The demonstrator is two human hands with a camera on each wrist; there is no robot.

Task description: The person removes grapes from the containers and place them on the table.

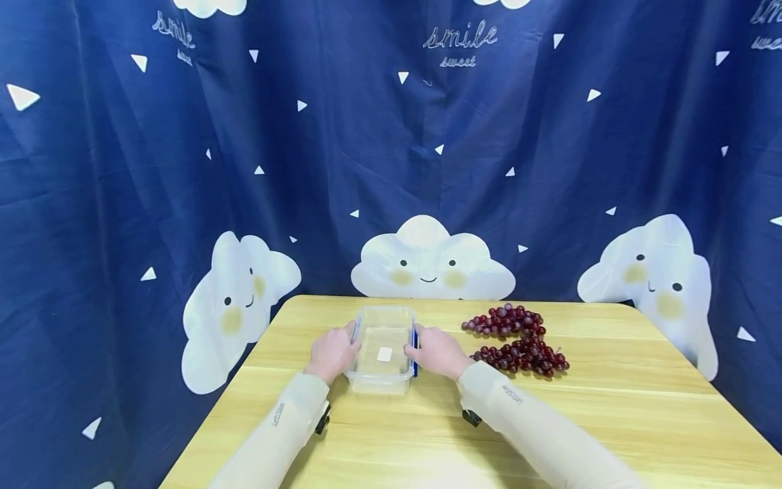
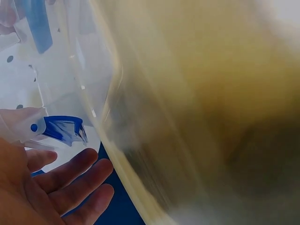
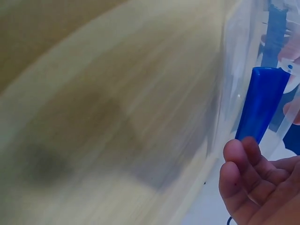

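A clear plastic food container (image 1: 369, 350) stands on the table with its inside facing up and a white label (image 1: 384, 354) at its bottom. My left hand (image 1: 332, 351) grips its left side, the thumb at the rim. Opposite, my right hand (image 1: 438, 350) holds the right side, thumb over the edge, beside a blue latch (image 1: 416, 353). In the left wrist view another blue latch (image 2: 64, 129) hangs open near the left fingers (image 2: 82, 185). The right wrist view has the right fingertips (image 3: 235, 152) at the lower end of the blue latch (image 3: 262, 103).
Two bunches of dark red grapes, a far one (image 1: 502, 320) and a nearer one (image 1: 528, 356), lie right of the container. They rest on a light wooden table (image 1: 611, 407). Behind it hangs a dark blue curtain (image 1: 379, 176) with clouds.
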